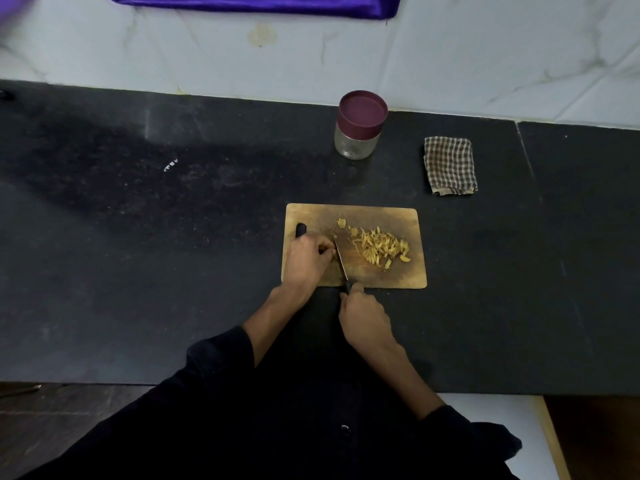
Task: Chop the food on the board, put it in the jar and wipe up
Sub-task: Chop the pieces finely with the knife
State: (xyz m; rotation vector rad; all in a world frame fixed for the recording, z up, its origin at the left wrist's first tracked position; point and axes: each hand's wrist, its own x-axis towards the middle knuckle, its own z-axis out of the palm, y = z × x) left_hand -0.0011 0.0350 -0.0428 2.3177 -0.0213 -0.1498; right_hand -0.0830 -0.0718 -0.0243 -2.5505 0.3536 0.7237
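A wooden chopping board [391, 216] lies on the black counter. A pile of yellow chopped strips [381, 249] sits on its right half, with a few loose bits [342, 222] behind it. My right hand [365, 318] grips the black handle of a knife [341, 259], whose blade rests on the board. My left hand [308, 258] has curled fingers holding a small piece of food against the blade; the piece is mostly hidden. A glass jar [356, 140] with a maroon lid [362, 110] on it stands behind the board. A checked cloth [450, 166] lies folded to the jar's right.
The black counter [156, 237] stretches left and right of the board. A white tiled wall [450, 57] runs behind it, with purple fabric [249, 3] at the top. The counter's front edge is near my body.
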